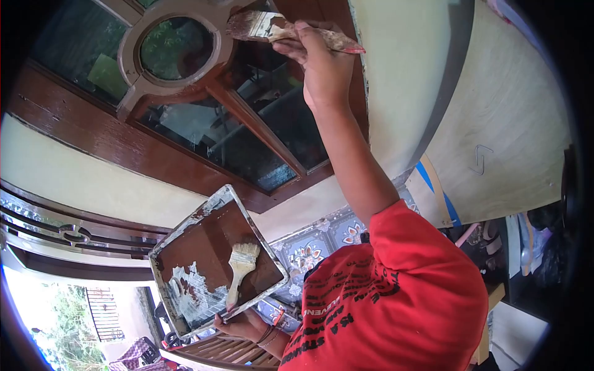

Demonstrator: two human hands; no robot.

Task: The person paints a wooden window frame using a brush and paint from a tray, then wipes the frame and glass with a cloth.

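My right hand [315, 52] is raised at the window, closed around the handle of a paintbrush [257, 26] with brown-stained bristles. Those bristles overlap the brown wooden frame just right of the round pane's ring [218, 52]. Low on the left, my left hand [244, 324] grips the near edge of a paint tray [281, 272], its fingers partly hidden under the rim. Brown paint covers much of the tray, with whitish, peeling patches at one end. A second paintbrush [242, 263], pale-handled and with light bristles, lies across the tray.
The window's brown frame [111, 136] holds several glass panes beside a cream wall [396, 74]. Patterned tiles [306, 253] run below it. A slatted wooden bench [229, 352] is under the tray. A large pale board [495, 123] stands at right, with assorted items beneath.
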